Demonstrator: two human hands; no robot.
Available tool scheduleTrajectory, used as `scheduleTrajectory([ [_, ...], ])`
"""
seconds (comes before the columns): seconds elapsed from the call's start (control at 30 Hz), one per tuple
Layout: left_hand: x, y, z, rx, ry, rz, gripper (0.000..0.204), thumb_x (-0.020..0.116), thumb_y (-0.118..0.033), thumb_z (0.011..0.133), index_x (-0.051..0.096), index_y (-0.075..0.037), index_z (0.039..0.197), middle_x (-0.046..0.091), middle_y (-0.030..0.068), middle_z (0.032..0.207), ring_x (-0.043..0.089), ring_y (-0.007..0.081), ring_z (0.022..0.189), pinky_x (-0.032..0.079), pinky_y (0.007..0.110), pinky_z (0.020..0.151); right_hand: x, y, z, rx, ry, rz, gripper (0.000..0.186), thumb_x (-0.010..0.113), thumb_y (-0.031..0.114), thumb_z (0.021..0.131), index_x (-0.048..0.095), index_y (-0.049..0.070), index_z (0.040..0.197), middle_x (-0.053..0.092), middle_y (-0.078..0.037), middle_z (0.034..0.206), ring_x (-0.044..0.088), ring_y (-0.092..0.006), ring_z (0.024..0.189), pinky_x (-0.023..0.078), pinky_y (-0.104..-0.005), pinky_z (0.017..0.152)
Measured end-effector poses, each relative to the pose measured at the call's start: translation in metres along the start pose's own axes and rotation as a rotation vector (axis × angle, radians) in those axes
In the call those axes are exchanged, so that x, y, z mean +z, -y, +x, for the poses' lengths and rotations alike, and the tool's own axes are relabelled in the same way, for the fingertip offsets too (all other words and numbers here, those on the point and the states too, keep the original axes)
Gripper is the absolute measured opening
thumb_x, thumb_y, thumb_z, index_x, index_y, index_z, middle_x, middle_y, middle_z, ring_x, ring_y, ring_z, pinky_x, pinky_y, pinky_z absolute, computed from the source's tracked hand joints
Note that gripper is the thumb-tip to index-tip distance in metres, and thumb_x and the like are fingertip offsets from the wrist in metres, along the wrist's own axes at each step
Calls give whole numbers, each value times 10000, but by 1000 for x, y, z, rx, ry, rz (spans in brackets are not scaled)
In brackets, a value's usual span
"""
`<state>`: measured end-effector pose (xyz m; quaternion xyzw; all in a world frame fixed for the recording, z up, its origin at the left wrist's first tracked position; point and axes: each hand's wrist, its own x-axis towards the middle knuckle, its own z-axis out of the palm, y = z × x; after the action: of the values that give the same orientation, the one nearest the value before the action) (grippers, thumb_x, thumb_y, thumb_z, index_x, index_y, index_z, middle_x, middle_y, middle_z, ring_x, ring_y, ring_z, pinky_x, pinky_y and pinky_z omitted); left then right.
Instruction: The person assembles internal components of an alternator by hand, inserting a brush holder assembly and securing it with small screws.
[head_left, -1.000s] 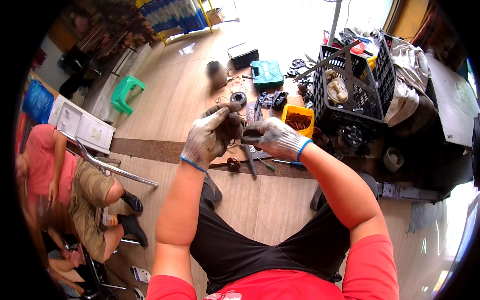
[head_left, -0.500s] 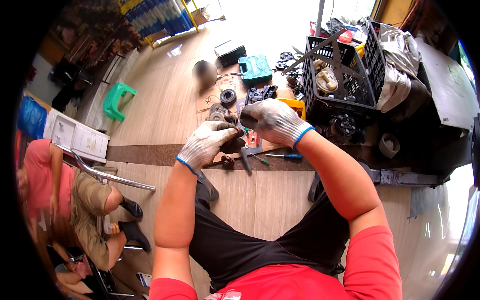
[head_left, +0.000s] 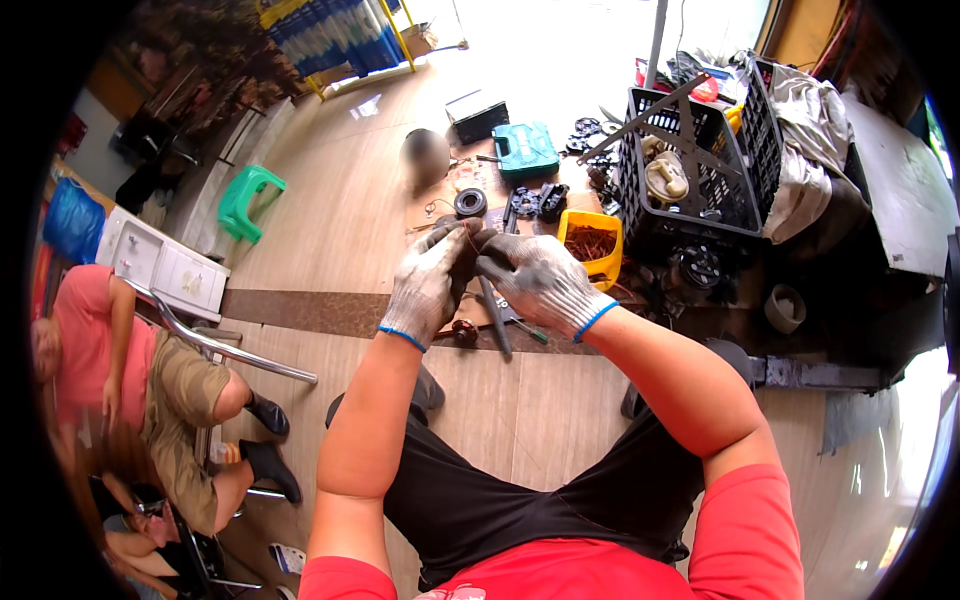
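Note:
My left hand (head_left: 434, 277), in a soiled white glove with blue cuff, has closed fingers pinching a thin reddish wire (head_left: 470, 238). My right hand (head_left: 532, 277), gloved alike, is closed beside it at the wire, its fingertips partly hidden. Just beyond lie a black ring (head_left: 471, 203), dark motor parts (head_left: 553, 203) and a yellow bin (head_left: 603, 270) of copper-coloured scrap. A teal toolbox (head_left: 526, 152) sits farther back. Below my hands are a dark bar (head_left: 494, 320), a small copper-wound part (head_left: 462, 334) and a green-handled screwdriver (head_left: 532, 333).
A black crate (head_left: 688, 222) with mixed parts and a pale panel (head_left: 890, 180) stand at the right. A green stool (head_left: 238, 203), a white cabinet (head_left: 188, 275) and a metal rail (head_left: 245, 355) are at the left, where a seated person (head_left: 170, 400) and someone's legs (head_left: 135, 545) show.
My left fingers have risen and come closer to my right fingers. My right hand has dropped slightly, uncovering more of the yellow bin. The whole view has shifted slightly.

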<state>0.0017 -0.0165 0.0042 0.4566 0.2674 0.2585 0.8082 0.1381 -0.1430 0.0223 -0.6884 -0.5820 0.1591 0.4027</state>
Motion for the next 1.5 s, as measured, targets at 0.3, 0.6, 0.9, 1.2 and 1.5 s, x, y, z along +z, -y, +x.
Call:
scheduleTrajectory([
  [0.3, 3, -9, 2, 61, -154, -349, 387, 406, -228, 1096, 581, 60, 1284, 676, 208, 1233, 677, 353, 1123, 557, 504, 1003, 15, 1, -7, 57, 38, 26, 311, 607, 349, 987, 714, 82, 1105, 705, -227, 911, 681, -426, 835, 537, -464, 702],
  [0.6, -10, -14, -2, 101, -34, -414, 337, 463, -209, 1079, 596, 49, 1251, 694, 212, 1195, 688, 359, 1095, 576, 496, 963, 22, -16, -6, 15, 74, -5, 225, 611, 192, 931, 698, 111, 1122, 706, -213, 897, 683, -419, 838, 550, -476, 714],
  [0.9, -11, -26, -12, 5, 209, -327, 310, 492, -214, 1078, 650, 44, 1148, 712, 125, 920, 703, 248, 797, 598, 410, 729, 12, -52, 13, -92, 224, -103, 203, 692, 173, 926, 697, 46, 1085, 692, -209, 879, 682, -338, 757, 543, -399, 689],
  [1.2, -2, -36, -27, -247, 212, 165, 262, 621, -141, 998, 644, 93, 1114, 714, 182, 1012, 714, 261, 798, 592, 374, 687, -30, -32, 21, -164, 238, -119, 249, 644, 276, 971, 684, 41, 1043, 693, -195, 900, 668, -380, 826, 528, -413, 744],
  [1.5, 1, -22, -20, -252, 99, 435, 268, 654, -146, 984, 650, 76, 1134, 731, 159, 970, 742, 240, 815, 618, 338, 758, -23, -22, 19, -54, 174, -239, 249, 648, 289, 960, 689, 55, 1035, 706, -191, 935, 679, -394, 881, 537, -440, 770],
])
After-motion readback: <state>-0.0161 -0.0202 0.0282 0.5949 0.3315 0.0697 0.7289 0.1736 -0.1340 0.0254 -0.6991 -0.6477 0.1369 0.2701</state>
